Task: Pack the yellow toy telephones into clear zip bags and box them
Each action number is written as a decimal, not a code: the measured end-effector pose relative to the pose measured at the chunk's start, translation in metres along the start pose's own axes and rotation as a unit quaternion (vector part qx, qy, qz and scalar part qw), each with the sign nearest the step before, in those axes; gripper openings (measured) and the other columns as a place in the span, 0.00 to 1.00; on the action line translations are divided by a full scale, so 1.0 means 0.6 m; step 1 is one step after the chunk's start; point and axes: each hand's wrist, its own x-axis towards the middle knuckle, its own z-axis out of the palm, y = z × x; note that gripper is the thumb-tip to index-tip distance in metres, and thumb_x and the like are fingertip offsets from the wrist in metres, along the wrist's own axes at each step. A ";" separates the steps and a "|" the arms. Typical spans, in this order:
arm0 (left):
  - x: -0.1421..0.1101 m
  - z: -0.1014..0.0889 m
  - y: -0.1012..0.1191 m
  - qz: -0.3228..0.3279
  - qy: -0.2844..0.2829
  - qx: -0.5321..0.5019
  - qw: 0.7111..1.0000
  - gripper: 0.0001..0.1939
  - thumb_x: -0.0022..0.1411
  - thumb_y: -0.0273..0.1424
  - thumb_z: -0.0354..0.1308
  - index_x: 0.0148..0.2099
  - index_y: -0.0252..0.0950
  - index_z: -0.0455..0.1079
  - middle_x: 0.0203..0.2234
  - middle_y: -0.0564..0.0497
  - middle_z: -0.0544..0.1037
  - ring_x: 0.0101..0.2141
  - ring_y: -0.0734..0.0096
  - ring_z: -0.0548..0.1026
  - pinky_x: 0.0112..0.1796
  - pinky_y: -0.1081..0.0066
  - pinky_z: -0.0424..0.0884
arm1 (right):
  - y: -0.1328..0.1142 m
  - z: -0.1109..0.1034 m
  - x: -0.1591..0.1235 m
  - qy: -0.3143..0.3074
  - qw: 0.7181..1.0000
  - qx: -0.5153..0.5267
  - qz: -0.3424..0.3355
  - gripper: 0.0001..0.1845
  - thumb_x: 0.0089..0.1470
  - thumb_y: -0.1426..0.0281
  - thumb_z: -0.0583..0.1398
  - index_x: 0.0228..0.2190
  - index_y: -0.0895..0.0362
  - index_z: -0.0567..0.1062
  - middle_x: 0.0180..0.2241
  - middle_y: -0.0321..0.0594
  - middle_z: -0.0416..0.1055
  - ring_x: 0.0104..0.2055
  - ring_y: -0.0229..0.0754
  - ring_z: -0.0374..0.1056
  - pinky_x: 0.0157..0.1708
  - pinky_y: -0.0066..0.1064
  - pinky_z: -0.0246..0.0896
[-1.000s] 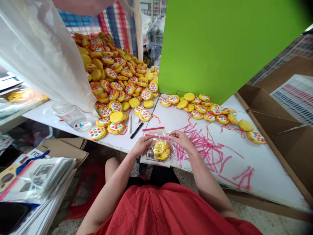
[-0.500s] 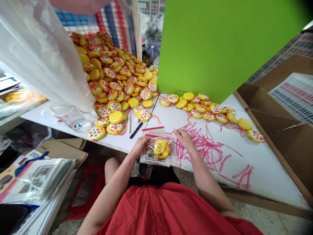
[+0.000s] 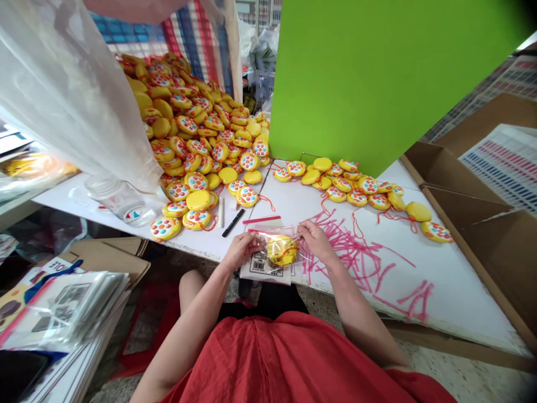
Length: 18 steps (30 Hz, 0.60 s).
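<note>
My left hand [image 3: 241, 250] and my right hand [image 3: 315, 242] both pinch the top edge of a clear zip bag [image 3: 280, 245] that holds a yellow round toy [image 3: 281, 249] with a red cord. The bag sits just above a small stack of flat bags with barcode labels [image 3: 265, 268] at the front edge of the white table [image 3: 419, 268]. Both hands are closed on the bag's corners, left on the left side, right on the right.
A big heap of yellow toys [image 3: 197, 129] with coloured dots fills the table's back left; a smaller row [image 3: 356, 187] lies by the green board [image 3: 377, 78]. A black marker [image 3: 234, 223] and a clear jar [image 3: 121, 198] lie left. Cardboard boxes [image 3: 470, 190] stand right.
My right hand slid right off the bag's top edge, then came back and pinched its right corner. The bag lifted slightly and shifted toward the table. My left hand stayed.
</note>
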 end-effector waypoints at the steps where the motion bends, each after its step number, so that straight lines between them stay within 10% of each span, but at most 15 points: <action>1: 0.001 -0.001 -0.001 -0.001 0.003 0.003 1.000 0.19 0.50 0.43 0.66 0.29 0.31 0.68 0.30 0.45 0.78 0.34 0.64 0.78 0.42 0.63 0.73 | 0.001 -0.005 -0.001 0.015 1.000 0.012 0.003 0.15 0.58 0.56 0.54 0.29 0.54 0.67 0.25 0.33 0.67 0.30 0.42 0.64 0.33 0.32 0.58; 11: 0.005 -0.004 -0.008 0.003 0.010 0.053 0.999 0.22 0.51 0.46 0.66 0.36 0.30 0.71 0.36 0.42 0.79 0.36 0.66 0.79 0.45 0.64 0.73 | 0.018 -0.057 -0.012 0.082 0.949 0.285 0.104 0.21 0.49 0.48 0.63 0.29 0.51 0.66 0.31 0.35 0.70 0.33 0.44 0.68 0.32 0.34 0.67; 18: 0.007 -0.001 -0.007 0.020 0.019 0.129 0.991 0.25 0.49 0.51 0.66 0.34 0.32 0.70 0.35 0.45 0.78 0.36 0.66 0.78 0.43 0.65 0.74 | 0.080 -0.193 -0.055 0.257 0.872 0.395 0.130 0.15 0.46 0.62 0.69 0.28 0.55 0.69 0.24 0.31 0.69 0.25 0.37 0.67 0.26 0.28 0.68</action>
